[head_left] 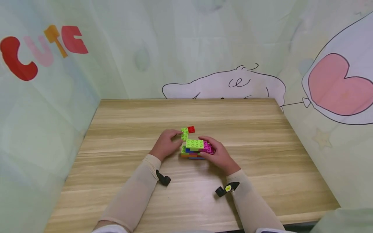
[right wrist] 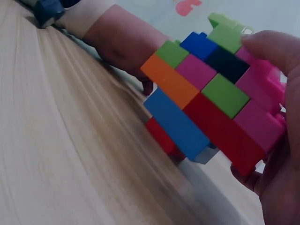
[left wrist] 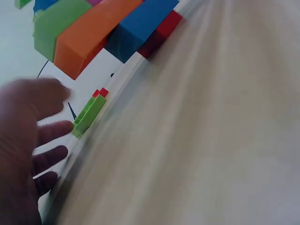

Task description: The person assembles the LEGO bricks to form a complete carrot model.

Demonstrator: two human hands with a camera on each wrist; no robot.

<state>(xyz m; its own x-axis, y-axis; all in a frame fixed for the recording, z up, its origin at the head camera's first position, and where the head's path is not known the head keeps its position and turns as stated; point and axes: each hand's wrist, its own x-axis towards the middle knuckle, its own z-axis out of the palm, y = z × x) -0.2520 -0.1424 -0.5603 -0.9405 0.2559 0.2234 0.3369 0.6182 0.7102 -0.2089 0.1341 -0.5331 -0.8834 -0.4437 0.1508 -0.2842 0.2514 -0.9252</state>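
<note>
My right hand [head_left: 220, 155] grips the pink right end of a stacked toy-brick model [head_left: 194, 144], with the thumb on the near side and fingers on the far side. In the right wrist view the model [right wrist: 201, 86] shows layers of green, pink, blue, orange and red bricks. Its lowest red brick [right wrist: 161, 136] is close over the table. My left hand [head_left: 166, 144] is just left of two lime-green bricks [head_left: 185, 137], index fingertip right at the farther one. Seen from the left wrist, its fingers [left wrist: 54, 131] are spread and relaxed, with nothing between them.
A small red brick [head_left: 191, 129] lies against the farther lime-green brick. All of this is around the middle of a wood-grain table [head_left: 131, 116]. Printed cloth walls [head_left: 140, 48] stand along its back and sides.
</note>
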